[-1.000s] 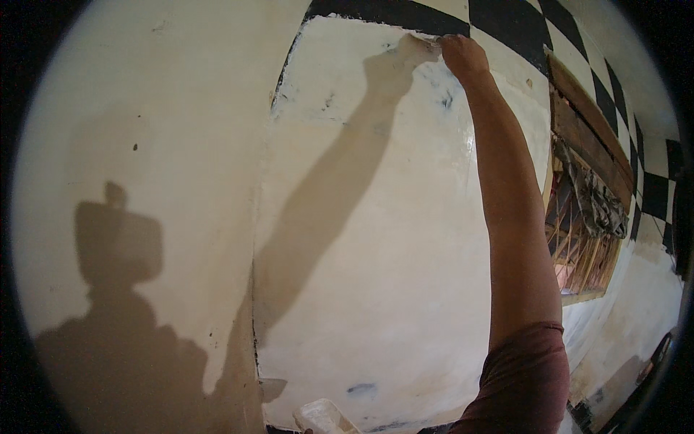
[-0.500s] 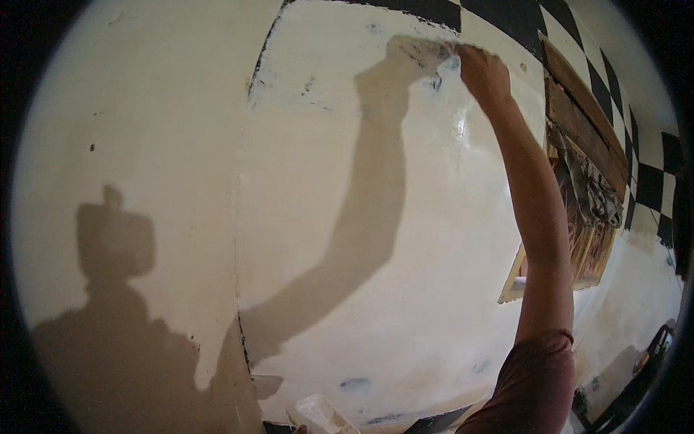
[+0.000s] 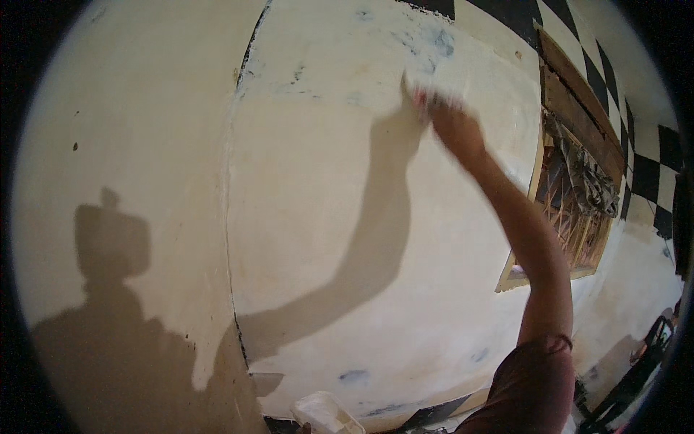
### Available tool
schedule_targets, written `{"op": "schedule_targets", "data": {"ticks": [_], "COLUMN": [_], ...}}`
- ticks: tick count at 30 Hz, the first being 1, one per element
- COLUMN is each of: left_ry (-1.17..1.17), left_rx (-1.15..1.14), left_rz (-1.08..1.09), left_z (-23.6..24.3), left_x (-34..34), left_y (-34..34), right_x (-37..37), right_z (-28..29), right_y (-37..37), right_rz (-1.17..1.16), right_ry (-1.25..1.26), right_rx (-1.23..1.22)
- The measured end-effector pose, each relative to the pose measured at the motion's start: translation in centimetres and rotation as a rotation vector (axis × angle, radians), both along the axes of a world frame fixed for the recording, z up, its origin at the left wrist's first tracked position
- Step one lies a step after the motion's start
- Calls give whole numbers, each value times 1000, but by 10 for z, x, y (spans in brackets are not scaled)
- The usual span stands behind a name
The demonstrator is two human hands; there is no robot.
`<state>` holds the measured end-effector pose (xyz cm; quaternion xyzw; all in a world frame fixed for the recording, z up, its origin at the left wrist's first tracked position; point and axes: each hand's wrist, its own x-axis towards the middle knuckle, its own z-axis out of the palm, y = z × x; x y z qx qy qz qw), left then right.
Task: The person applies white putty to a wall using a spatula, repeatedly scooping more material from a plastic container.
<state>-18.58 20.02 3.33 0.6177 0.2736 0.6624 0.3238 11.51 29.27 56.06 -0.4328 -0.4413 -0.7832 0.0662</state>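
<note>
Cream-white putty covered most of the broad plastered wall (image 3: 340,239), and the person's right hand (image 3: 452,126) was raised against it, up beside the wooden-framed barred window (image 3: 571,210). The fingers (image 3: 423,98) were clenched around a small pale scraping tool (image 3: 419,87), though the blur made its exact shape hard to tell; its edge seemed to lie flat on the wall, just left of the window's top corner. The left hand was nowhere to be seen.

Judging by the surface, the job looked well along. Left of the window, down to the floor line, the wall read as one even pale coat. What was left showed as bluish-grey patches (image 3: 434,40) above the hand, toward the black and white chequered band (image 3: 549,22) that ran over the window, with a couple of faint grey smudges low on the wall as well. Those spots probably needed another pass.

Far below the window, at the wall's foot, sat a white plastic tub (image 3: 325,414). The person's dark shadow (image 3: 108,311) fell across the wall well left of the window.
</note>
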Motion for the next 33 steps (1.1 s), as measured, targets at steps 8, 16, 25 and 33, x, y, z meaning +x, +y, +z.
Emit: {"op": "schedule_targets", "data": {"ticks": [8, 16, 25, 33], "left_ry": [-288, -409, -490, -538], "left_rx": [-790, -932, -882, -991], "left_rz": [-200, -259, -152, -210], "left_z": [-60, -82, -84, -150], "left_x": [-34, -32, -52, -48], "left_y": [-52, -51, -58, -40], "right_x": [-81, -142, -219, -213], "right_z": [-96, 60, 76, 50], "right_y": [-74, 21, 82, 95], "right_rz": [381, 538, 337, 346], "right_ry": [31, -406, -406, -381], "right_rx": [-154, -62, -160, -334]}}
